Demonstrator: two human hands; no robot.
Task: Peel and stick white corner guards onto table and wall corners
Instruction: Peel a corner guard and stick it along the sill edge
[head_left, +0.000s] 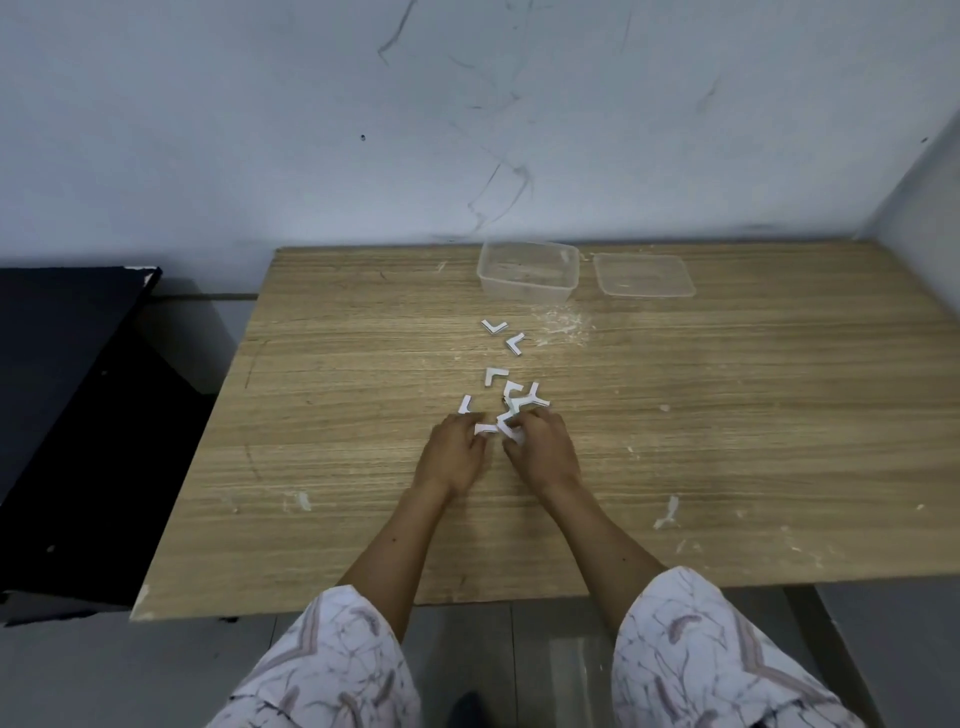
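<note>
Two hands meet mid wooden table: left hand pinches one white corner guard, right hand curls on another; loose guards lie just beyond, nr clear container & lid.

Scattered guards ahead; container beyond
</note>
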